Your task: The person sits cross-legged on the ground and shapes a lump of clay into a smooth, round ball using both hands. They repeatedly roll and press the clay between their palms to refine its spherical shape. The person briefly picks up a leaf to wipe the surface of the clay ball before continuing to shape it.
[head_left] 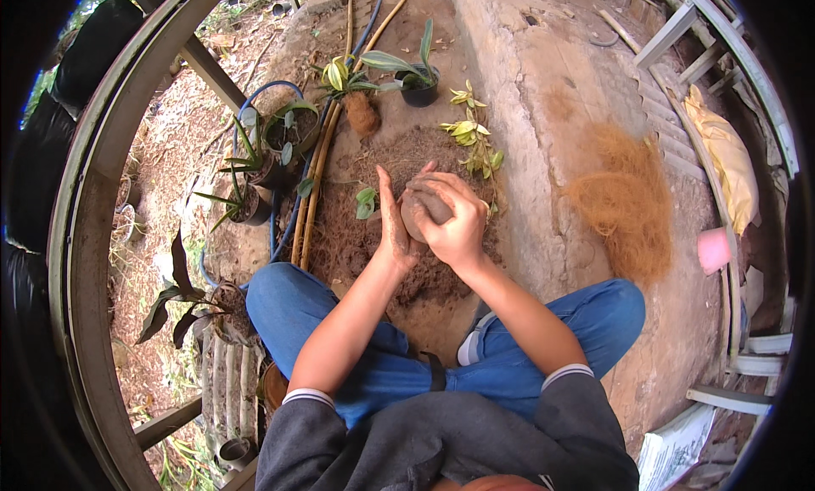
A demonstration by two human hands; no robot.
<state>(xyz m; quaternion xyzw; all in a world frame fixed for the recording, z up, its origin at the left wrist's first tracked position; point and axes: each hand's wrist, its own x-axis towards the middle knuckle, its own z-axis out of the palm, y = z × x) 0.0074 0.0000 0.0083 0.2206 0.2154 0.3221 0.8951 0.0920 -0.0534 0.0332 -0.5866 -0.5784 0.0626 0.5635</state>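
Observation:
Between my palms is a rounded, grey-brown ball of soil [436, 206]. My right hand [456, 213] curls over its top and right side with bent fingers. Against its left side presses my left hand [394, 224], thumb pointing up; its other fingers go behind the ball and only tips show. Dirt coats both hands. Below them lies a heap of loose dark soil [424, 279] on the ground. A small green-leaved seedling [365, 204] is just left of my left hand. Yellow-green leafy cuttings [472, 133] lie beyond my right hand.
Tan fibre [624, 198] is piled at the right. A black-potted plant [418, 88] and a plant with a brown fibrous root ball [362, 113] stand ahead. Hoses [321, 164] run along the left beside several potted plants [291, 128]. A pink pot [714, 251] is far right.

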